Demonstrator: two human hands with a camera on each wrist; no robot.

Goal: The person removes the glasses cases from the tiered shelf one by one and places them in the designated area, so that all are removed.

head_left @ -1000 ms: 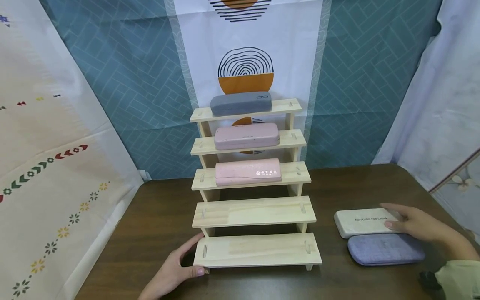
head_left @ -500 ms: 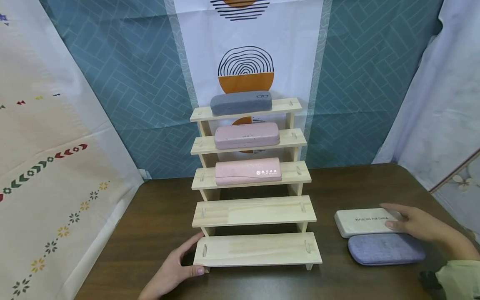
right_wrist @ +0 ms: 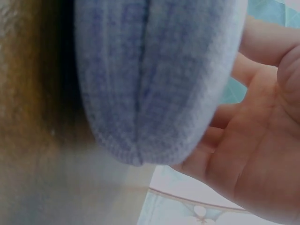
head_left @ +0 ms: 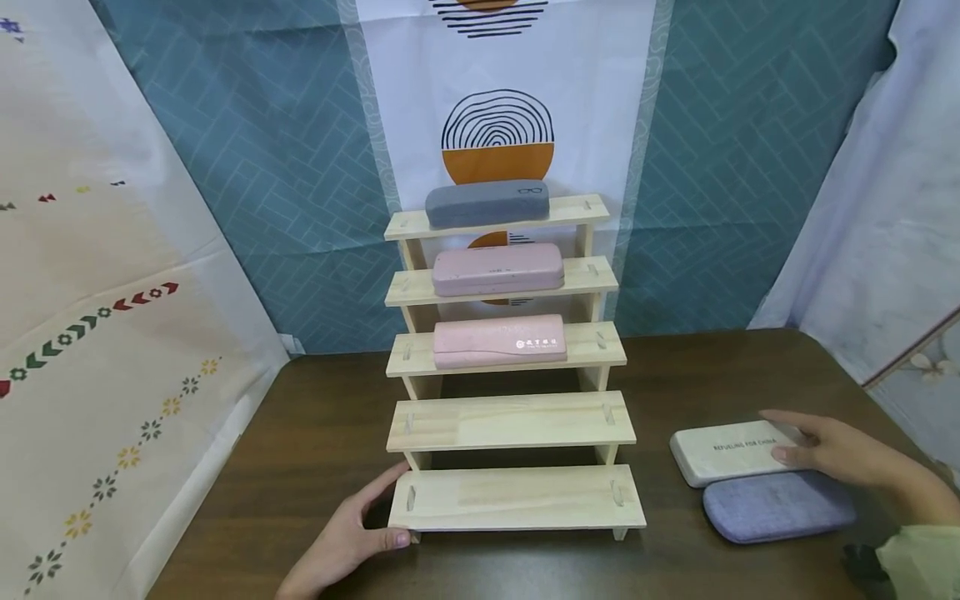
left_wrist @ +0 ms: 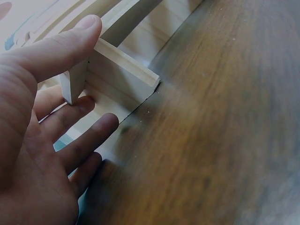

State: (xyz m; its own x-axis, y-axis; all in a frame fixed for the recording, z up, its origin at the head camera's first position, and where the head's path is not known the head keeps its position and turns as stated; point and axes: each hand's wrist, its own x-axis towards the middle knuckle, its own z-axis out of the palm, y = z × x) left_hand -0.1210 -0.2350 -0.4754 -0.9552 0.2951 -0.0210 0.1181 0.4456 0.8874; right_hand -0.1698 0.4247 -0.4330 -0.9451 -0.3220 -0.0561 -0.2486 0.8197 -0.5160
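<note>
The right hand [head_left: 847, 452] is grasping the white case [head_left: 729, 452] beside the blue case [head_left: 778, 507] on the table [head_left: 517, 571] — seemingly for pick-up — while the left hand [head_left: 348, 529] is gripping the wooden stand [head_left: 517, 500], a lift toward it likely coming due.

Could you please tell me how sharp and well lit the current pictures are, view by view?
Head view: clearest, sharp enough to read "REFUELING FOR CHINA" on the white rectangular case; left wrist view: rather dim, the brown wooden tabletop smeared and soft towards the right; right wrist view: the blue-purple rounded fabric case out of focus, with dark shadow along its left edge.
</note>
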